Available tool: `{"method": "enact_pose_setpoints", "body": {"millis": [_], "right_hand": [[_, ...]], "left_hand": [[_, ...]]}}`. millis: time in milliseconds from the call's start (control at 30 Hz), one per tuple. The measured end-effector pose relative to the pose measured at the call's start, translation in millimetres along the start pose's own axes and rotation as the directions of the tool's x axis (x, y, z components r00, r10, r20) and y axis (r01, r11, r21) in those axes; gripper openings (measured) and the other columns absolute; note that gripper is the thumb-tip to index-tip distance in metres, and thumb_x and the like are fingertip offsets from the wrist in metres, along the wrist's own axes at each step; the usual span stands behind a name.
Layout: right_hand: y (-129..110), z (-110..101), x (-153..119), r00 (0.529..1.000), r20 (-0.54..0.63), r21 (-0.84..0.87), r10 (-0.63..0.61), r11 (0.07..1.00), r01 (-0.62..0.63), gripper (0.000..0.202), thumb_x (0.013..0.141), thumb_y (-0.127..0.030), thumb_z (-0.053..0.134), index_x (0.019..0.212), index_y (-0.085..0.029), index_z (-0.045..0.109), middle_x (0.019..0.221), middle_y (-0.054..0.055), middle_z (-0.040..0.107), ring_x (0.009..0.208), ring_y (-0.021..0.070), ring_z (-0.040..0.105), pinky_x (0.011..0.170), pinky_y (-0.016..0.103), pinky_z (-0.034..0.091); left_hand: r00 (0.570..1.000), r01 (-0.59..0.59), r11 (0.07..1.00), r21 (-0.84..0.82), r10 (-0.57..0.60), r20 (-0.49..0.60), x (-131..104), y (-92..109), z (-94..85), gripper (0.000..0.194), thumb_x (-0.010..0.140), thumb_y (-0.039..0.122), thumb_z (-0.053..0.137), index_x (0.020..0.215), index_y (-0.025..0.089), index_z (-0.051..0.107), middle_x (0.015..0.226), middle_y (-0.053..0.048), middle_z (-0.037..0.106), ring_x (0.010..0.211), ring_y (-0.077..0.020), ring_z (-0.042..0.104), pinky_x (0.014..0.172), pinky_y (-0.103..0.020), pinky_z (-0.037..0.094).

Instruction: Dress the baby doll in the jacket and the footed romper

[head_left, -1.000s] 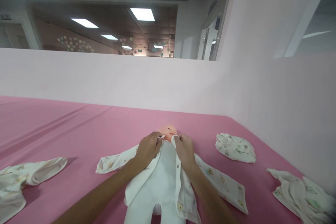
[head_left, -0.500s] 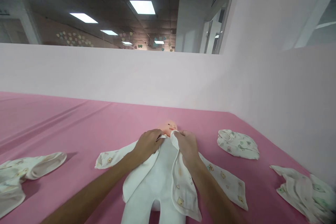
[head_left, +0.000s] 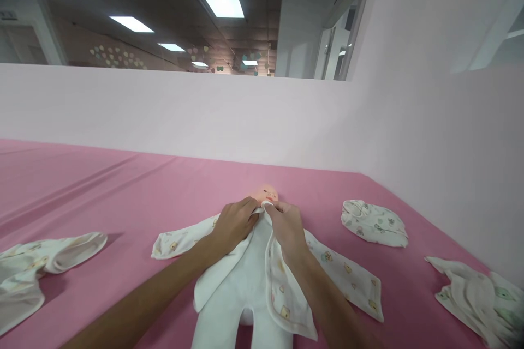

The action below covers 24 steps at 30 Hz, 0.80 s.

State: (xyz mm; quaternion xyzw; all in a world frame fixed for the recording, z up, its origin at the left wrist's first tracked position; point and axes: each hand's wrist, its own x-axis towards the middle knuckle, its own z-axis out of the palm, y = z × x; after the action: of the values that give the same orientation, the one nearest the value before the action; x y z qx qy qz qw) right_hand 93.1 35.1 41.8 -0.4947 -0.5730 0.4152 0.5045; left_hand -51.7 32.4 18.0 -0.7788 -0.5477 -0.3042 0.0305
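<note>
I'm pinching the jacket (head_left: 281,294) collar edges, left hand (head_left: 234,223) and right hand (head_left: 289,229); it's lying open over the doll (head_left: 249,275). Uneven tugging could be skewing the front.

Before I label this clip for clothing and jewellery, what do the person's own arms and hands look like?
The left hand and right hand are ungloved, with no ring, bracelet or watch visible. Both forearms show bare, with no sleeve in view. Some fingertips are hidden.
</note>
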Motion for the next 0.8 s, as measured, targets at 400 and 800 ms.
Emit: {"method": "enact_pose_setpoints", "body": {"millis": [400,800], "right_hand": [[4.2,17.0,-21.4,0.982,0.025,-0.282,-0.185,0.941,0.185,0.026,0.083,-0.024,0.042,0.058,-0.021,0.049,0.056,-0.005,0.044,0.055,0.0125,0.037,0.052,0.026,0.026],[9.7,18.2,-26.6,0.974,0.046,-0.236,-0.224,0.944,0.228,0.022,0.086,-0.024,0.043,0.085,-0.021,0.065,0.083,0.002,0.068,0.079,0.0181,0.060,0.068,0.029,0.041]], "left_hand": [[0.959,0.284,0.833,-0.476,-0.250,0.135,4.7,2.6,-4.8,0.015,0.081,0.026,0.048,0.070,0.019,0.056,0.064,0.003,0.054,0.058,-0.0118,0.044,0.054,-0.024,0.030],[0.801,0.599,0.403,-0.692,-0.303,0.517,10.7,-5.1,-28.1,0.029,0.072,0.043,0.067,0.068,0.016,0.057,0.055,0.005,0.047,0.049,-0.0070,0.036,0.047,-0.021,0.024]]}}
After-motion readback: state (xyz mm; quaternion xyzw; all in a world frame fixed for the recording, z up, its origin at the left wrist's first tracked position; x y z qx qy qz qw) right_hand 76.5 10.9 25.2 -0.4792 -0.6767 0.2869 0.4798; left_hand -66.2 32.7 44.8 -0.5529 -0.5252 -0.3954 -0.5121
